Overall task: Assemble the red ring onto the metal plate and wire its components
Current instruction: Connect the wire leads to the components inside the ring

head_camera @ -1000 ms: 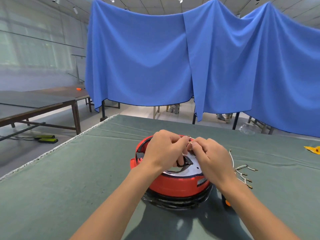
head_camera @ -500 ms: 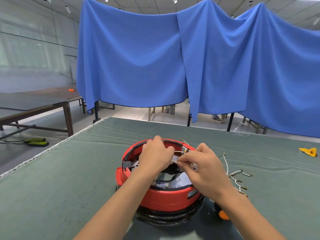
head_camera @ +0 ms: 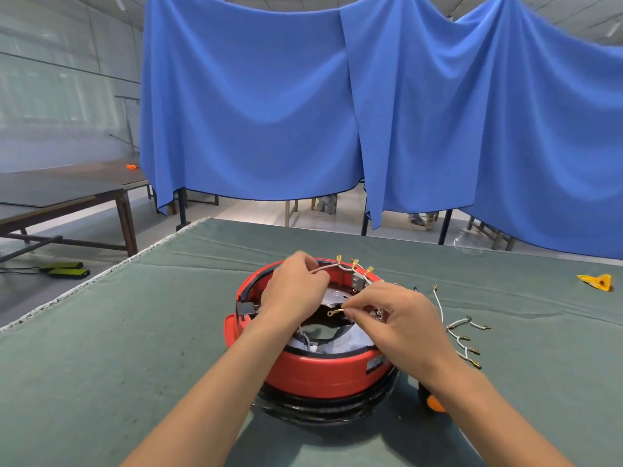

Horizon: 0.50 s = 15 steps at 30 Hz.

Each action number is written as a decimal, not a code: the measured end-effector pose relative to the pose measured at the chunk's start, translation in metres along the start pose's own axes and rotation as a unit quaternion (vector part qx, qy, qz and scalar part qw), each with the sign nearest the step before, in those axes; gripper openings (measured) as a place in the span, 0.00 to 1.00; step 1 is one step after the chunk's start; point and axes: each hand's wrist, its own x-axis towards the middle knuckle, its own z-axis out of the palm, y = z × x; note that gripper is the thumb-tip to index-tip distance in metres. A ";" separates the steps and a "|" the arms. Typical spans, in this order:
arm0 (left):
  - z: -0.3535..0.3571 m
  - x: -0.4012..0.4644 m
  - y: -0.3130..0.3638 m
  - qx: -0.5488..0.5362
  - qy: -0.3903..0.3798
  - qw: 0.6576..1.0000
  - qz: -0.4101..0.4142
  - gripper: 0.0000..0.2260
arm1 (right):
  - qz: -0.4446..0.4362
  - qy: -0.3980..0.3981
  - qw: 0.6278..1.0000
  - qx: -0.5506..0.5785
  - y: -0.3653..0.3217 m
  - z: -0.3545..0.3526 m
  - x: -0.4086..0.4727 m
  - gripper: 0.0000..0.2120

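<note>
1. You are working over the red ring [head_camera: 323,369], which is sitting on the green table [head_camera: 101,348] directly in front of you, with the metal plate [head_camera: 332,294] showing inside its far half.
2. Your right hand [head_camera: 401,328] is pinching a ring terminal [head_camera: 332,312], its shank pointing left towards your left hand [head_camera: 293,294]; the plate lies just beyond it.
3. Your left fingers are curling round the white wire harness [head_camera: 337,266] at the far rim.
4. Your right hand is nearer the plate, so it probably seats the terminal.
5. Spare wires [head_camera: 467,338] are lying to the right.
</note>
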 end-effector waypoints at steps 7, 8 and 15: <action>0.005 -0.001 -0.003 0.094 0.025 0.991 0.092 0.14 | 0.005 -0.001 0.999 0.054 0.003 0.003 -0.002 0.05; 0.004 0.000 -0.003 0.063 0.024 0.994 0.086 0.12 | 0.005 -0.001 0.998 0.058 0.003 0.003 -0.002 0.06; -0.002 -0.004 0.000 -0.086 0.057 0.981 0.165 0.06 | 0.014 -0.019 0.999 0.031 -0.002 0.008 -0.006 0.09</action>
